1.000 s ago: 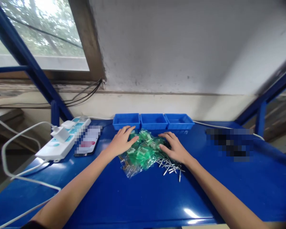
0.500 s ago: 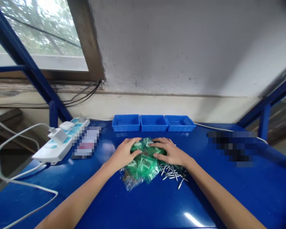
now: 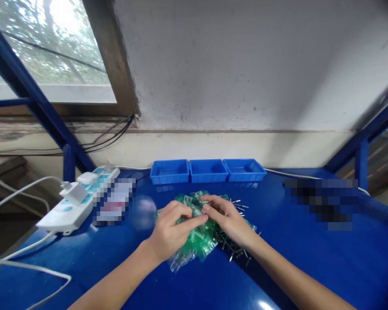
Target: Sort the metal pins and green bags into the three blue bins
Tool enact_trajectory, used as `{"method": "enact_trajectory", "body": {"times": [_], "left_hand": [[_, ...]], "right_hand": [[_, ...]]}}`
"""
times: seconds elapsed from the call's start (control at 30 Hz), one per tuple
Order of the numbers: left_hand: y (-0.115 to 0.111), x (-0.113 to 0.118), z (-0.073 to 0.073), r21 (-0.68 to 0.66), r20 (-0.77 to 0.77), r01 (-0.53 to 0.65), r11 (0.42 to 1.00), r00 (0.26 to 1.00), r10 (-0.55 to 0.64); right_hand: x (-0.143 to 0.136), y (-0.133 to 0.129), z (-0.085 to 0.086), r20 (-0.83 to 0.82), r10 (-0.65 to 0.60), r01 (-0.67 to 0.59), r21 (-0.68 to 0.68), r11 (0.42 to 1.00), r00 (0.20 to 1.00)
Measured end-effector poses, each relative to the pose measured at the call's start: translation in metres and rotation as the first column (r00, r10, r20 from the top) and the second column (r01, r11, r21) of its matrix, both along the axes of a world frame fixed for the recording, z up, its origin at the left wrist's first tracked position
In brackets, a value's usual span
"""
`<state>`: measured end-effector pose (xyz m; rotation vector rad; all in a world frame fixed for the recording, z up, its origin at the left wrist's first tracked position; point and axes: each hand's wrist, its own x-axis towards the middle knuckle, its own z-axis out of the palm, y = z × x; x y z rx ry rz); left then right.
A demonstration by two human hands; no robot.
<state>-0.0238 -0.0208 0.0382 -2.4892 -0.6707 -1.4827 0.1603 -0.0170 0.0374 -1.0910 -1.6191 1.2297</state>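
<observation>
Under both hands lies the bag pile (image 3: 197, 234); left hand (image 3: 170, 230) and right hand (image 3: 228, 217) grip it.

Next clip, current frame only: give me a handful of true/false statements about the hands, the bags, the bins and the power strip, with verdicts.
1. Both hands, left hand and right hand, rest on the pile of green bags. True.
2. Three blue bins stand in a row behind the pile. True.
3. The bins are heaped with metal pins. False: the metal pins lie loose on the blue table.
4. The power strip lies right of the bins. False: it lies to their left.
5. A white plug sits in the power strip. True.
</observation>
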Motion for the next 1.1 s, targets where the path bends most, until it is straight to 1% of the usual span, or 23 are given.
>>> {"method": "enact_trajectory", "body": {"times": [0.13, 0.2, 0.27, 0.33, 0.37, 0.4, 0.47, 0.53, 0.57, 0.6, 0.63, 0.67, 0.7, 0.73, 0.77, 0.8, 0.83, 0.87, 0.9, 0.93, 0.97, 1.03, 1.1], "left_hand": [[-0.005, 0.004, -0.002, -0.001, 0.035, 0.070, 0.998, 0.997, -0.070], [-0.003, 0.002, -0.003, -0.031, 0.050, 0.069, 0.997, 0.996, -0.068], [0.000, -0.001, -0.003, -0.102, 0.046, 0.061, 0.993, 0.997, -0.056], [0.003, -0.003, -0.003, -0.255, 0.038, 0.010, 0.967, 0.999, 0.000], [0.004, -0.004, -0.002, -0.364, 0.039, -0.020, 0.931, 0.999, 0.036], [0.005, -0.005, -0.002, -0.490, 0.048, -0.032, 0.871, 0.997, 0.063], [0.006, -0.006, -0.001, -0.730, 0.127, 0.044, 0.682, 0.989, 0.072], [0.004, -0.005, -0.001, -0.853, 0.267, 0.209, 0.479, 0.962, 0.056], [0.002, -0.004, -0.002, -0.873, 0.323, 0.276, 0.403, 0.945, 0.052], [0.000, -0.003, -0.002, -0.881, 0.355, 0.316, 0.353, 0.933, 0.050], [-0.002, -0.002, -0.002, -0.884, 0.364, 0.328, 0.334, 0.930, 0.048], [-0.004, -0.001, -0.001, -0.884, 0.351, 0.314, 0.347, 0.935, 0.049], [-0.004, -0.001, 0.001, -0.873, 0.327, 0.278, 0.400, 0.943, 0.058], [-0.003, -0.003, 0.005, -0.834, 0.310, 0.230, 0.501, 0.947, 0.081], [0.000, -0.006, 0.011, -0.755, 0.306, 0.164, 0.635, 0.944, 0.121], [0.006, -0.010, 0.018, -0.631, 0.317, 0.073, 0.773, 0.933, 0.170], [0.015, -0.015, 0.028, -0.467, 0.344, -0.038, 0.883, 0.913, 0.222], [0.024, -0.021, 0.039, -0.308, 0.372, -0.154, 0.939, 0.889, 0.267], [0.035, -0.027, 0.050, -0.169, 0.388, -0.266, 0.949, 0.867, 0.312], [0.046, -0.033, 0.060, -0.081, 0.378, -0.365, 0.927, 0.850, 0.368], [0.055, -0.037, 0.067, -0.057, 0.310, -0.435, 0.899, 0.848, 0.430], [0.067, -0.040, 0.071, -0.117, 0.007, -0.506, 0.854, 0.860, 0.510], [0.070, -0.034, 0.060, -0.235, -0.266, -0.534, 0.812, 0.839, 0.474]], "right_hand": [[0.004, 0.001, 0.000, -0.195, 0.157, -0.184, -0.128, 0.974, 0.968], [0.006, 0.003, 0.000, -0.226, 0.178, -0.213, -0.142, 0.967, 0.958], [0.007, 0.004, -0.001, -0.214, 0.116, -0.140, -0.101, 0.985, 0.970], [0.008, 0.003, -0.002, -0.114, -0.025, 0.032, 0.065, 0.997, 0.993], [0.009, 0.002, -0.003, -0.045, -0.100, 0.107, 0.214, 0.971, 0.994], [0.010, 0.000, -0.003, 0.021, -0.166, 0.145, 0.385, 0.911, 0.986], [0.010, -0.006, -0.005, 0.134, -0.254, 0.098, 0.678, 0.729, 0.958], [0.009, -0.012, -0.008, 0.223, -0.290, -0.015, 0.816, 0.578, 0.931], [0.008, -0.014, -0.010, 0.259, -0.302, -0.062, 0.842, 0.537, 0.917], [0.006, -0.016, -0.011, 0.284, -0.309, -0.093, 0.854, 0.512, 0.908], [0.004, -0.018, -0.011, 0.303, -0.308, -0.116, 0.857, 0.501, 0.902], [0.003, -0.019, -0.012, 0.316, -0.306, -0.130, 0.855, 0.502, 0.898], [0.002, -0.019, -0.012, 0.325, -0.305, -0.134, 0.850, 0.510, 0.896], [0.002, -0.018, -0.012, 0.331, -0.308, -0.130, 0.840, 0.527, 0.892], [0.003, -0.017, -0.011, 0.335, -0.314, -0.118, 0.828, 0.549, 0.888], [0.004, -0.015, -0.011, 0.335, -0.323, -0.100, 0.815, 0.571, 0.885], [0.005, -0.013, -0.011, 0.331, -0.332, -0.078, 0.803, 0.591, 0.883], [0.007, -0.010, -0.011, 0.321, -0.343, -0.054, 0.795, 0.605, 0.883], [0.009, -0.008, -0.010, 0.308, -0.354, -0.031, 0.790, 0.612, 0.883], [0.011, -0.005, -0.010, 0.294, -0.367, -0.008, 0.790, 0.613, 0.882], [0.012, -0.003, -0.010, 0.282, -0.381, 0.012, 0.791, 0.612, 0.881], [0.016, 0.002, -0.009, 0.270, -0.406, 0.043, 0.787, 0.616, 0.873], [0.021, 0.008, -0.008, 0.270, -0.426, 0.071, 0.771, 0.633, 0.863]]}}
